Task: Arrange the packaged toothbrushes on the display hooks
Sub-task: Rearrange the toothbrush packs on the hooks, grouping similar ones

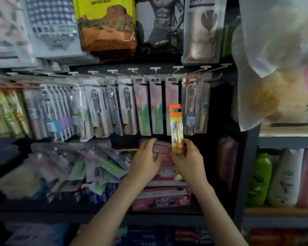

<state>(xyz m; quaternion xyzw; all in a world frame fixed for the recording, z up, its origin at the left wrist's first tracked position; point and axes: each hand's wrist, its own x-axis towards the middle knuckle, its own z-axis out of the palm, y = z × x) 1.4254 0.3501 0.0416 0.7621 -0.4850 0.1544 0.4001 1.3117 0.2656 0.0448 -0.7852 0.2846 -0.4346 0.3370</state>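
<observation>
**Orange toothbrush pack held up below the hooks**

My right hand [188, 158] pinches the bottom end of an orange toothbrush pack [176, 125], thumb and fingers curled round it. The pack stands upright just right of the frame's centre. Its top edge overlaps the lower part of the hanging packs [142, 107] and sits well below the row of hooks [155, 68] that runs across the middle.

My left hand [146, 158] is just beside the right one, fingers bent over a stack of pink boxes [161, 199]; I cannot tell whether it grips anything.

A heap of loose packs [96, 167] lies at lower left. A green bottle [261, 178] stands at lower right, and a plastic bag [277, 50] hangs at upper right.
</observation>
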